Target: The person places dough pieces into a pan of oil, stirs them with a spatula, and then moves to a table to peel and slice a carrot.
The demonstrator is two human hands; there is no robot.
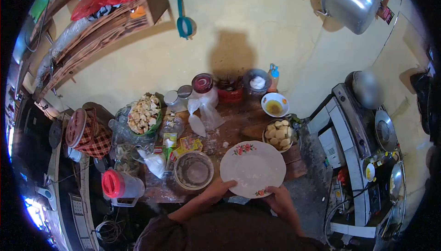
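In the head view, one white floral plate (253, 168) lies flat and round, with no long axis, face up on the wooden worktop (239, 125). The left hand (219, 188) and right hand (279, 198) grip its near rim, fingers closed on it. Beyond the fingers sits one bowl of dough balls (279, 135); left, one empty glass bowl (193, 170).

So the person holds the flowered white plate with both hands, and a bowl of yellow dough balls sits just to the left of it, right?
Not quite. Both hands, left hand and right hand, do hold the flowered plate, but the head view shows the bowl of yellow dough balls to the plate's upper right, not its left.
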